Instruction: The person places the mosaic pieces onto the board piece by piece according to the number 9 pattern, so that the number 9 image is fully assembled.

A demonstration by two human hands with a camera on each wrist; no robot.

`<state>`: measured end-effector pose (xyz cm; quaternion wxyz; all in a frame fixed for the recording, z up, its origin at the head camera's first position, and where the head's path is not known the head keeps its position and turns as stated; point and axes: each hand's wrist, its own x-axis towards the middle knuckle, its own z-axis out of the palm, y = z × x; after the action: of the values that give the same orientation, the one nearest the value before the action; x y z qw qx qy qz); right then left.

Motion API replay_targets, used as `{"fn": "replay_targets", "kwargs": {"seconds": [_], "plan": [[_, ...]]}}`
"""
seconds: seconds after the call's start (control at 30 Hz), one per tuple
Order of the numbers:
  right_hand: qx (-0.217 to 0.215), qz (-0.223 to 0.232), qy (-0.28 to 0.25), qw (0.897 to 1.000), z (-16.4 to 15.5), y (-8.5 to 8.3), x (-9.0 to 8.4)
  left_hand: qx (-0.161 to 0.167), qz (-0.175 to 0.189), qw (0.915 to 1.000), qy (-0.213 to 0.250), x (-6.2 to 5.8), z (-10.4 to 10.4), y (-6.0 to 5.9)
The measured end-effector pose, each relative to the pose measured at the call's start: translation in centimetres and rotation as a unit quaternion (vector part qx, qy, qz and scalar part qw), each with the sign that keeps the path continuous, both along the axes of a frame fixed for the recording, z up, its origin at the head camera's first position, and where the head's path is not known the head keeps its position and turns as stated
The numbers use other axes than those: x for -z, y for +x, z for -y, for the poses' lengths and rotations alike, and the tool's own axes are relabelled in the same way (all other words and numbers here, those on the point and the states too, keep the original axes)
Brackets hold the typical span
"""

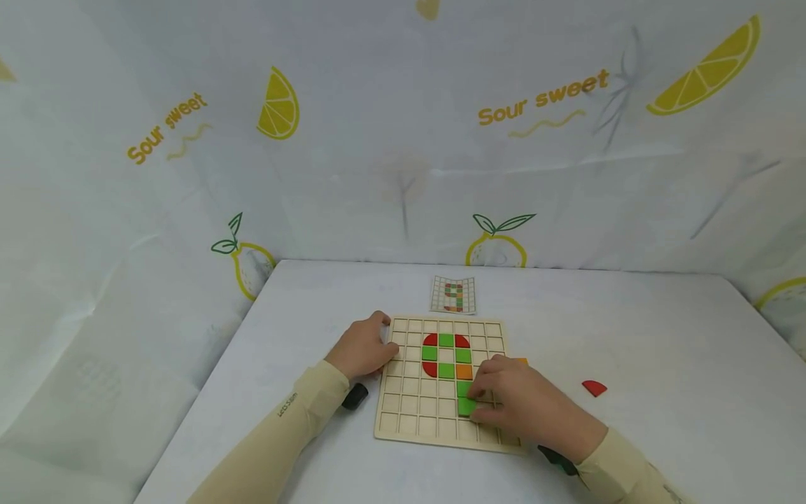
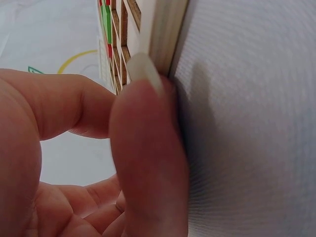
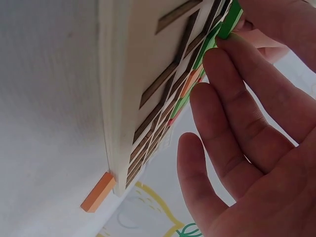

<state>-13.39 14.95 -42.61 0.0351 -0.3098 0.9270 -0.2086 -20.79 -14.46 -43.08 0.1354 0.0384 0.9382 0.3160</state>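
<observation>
A square wooden grid board [image 1: 418, 425] lies on the table with red, green and orange tiles set in its cells. My left hand [image 1: 360, 348] holds the board's left edge; in the left wrist view its thumb [image 2: 148, 133] presses against the rim. My right hand [image 1: 519, 395] is over the board's lower right, pinching a green square tile [image 1: 467, 407] between thumb and fingertips. That green tile [image 3: 229, 20] looks tilted in the right wrist view. Its other fingers are loosely extended above the board. The right hand covers several cells.
Behind the board lies a small pattern card [image 1: 453, 295]. A red quarter-round tile [image 1: 595, 388] lies to the right, and an orange tile [image 3: 98, 192] rests by the board's edge. Dark objects sit near each wrist, the left one being a black piece [image 1: 355, 397].
</observation>
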Motion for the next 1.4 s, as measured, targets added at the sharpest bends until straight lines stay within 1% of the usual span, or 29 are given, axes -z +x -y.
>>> {"fn": "replay_targets", "kwargs": {"seconds": [0.3,0.53,0.73,1.0,1.4], "plan": [[-0.005,-0.017,0.001,1.000,-0.03,0.03,0.18,0.005,-0.010,0.9999,-0.003,0.05,0.01,-0.09],[-0.012,-0.022,0.000,1.000,0.06,-0.05,0.23,0.003,-0.005,1.0000,-0.003,0.00,-0.01,-0.04],[-0.010,-0.019,0.003,1.000,0.19,-0.04,0.21,-0.004,0.005,1.0000,-0.001,-0.12,0.01,0.00],[-0.001,-0.017,0.017,1.000,0.26,-0.04,0.19,0.000,-0.004,1.0000,-0.004,-0.05,0.01,0.09],[0.003,-0.010,0.021,1.000,0.25,0.01,0.21,0.003,-0.009,0.9999,-0.006,0.09,0.05,-0.04]]}}
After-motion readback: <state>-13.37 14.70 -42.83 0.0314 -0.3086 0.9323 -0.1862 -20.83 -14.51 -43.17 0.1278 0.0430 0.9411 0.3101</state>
